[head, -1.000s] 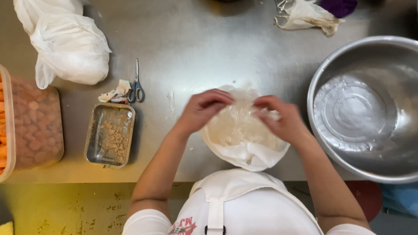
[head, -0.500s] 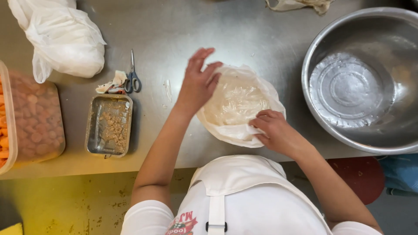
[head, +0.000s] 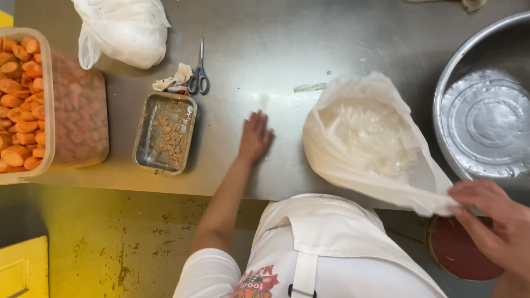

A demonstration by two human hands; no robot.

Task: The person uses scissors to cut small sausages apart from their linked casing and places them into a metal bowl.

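— As far as the head view shows, what stands on the steel table (head: 309,38), counted?

— Two white plastic bags: one knotted, at the far left (head: 124,30); one open-mouthed, with pale translucent contents, near the front edge (head: 367,140). One pair of scissors (head: 199,74), grey-handled, blades pointing away from the person. One small heap of paper scraps (head: 171,83), touching the scissor handles. One shallow metal tray (head: 164,132) with brownish crumbs, just in front of the scissors. One clear tub of orange carrot slices (head: 25,99), at the left edge. One large steel bowl (head: 486,121), cut off by the right edge of the picture.

— And the hands?

— Two. Left hand (head: 255,137): released, flat on bare steel, fingers spread, between the tray and the open bag, touching neither. Right hand (head: 491,218): grasping the open bag's near corner, pinched between thumb and fingers, out past the table's front edge.

— Edges and room?

— Open bag: its lower corner hangs over the front edge; its right side lies just beside the bowl's rim. Tray: near the front edge, fully on the table. Tub: its left part juts out over the yellow floor (head: 99,243). Bare steel runs from the tray to the open bag and back toward the far side. One round red stool seat (head: 458,254) shows below the right hand.
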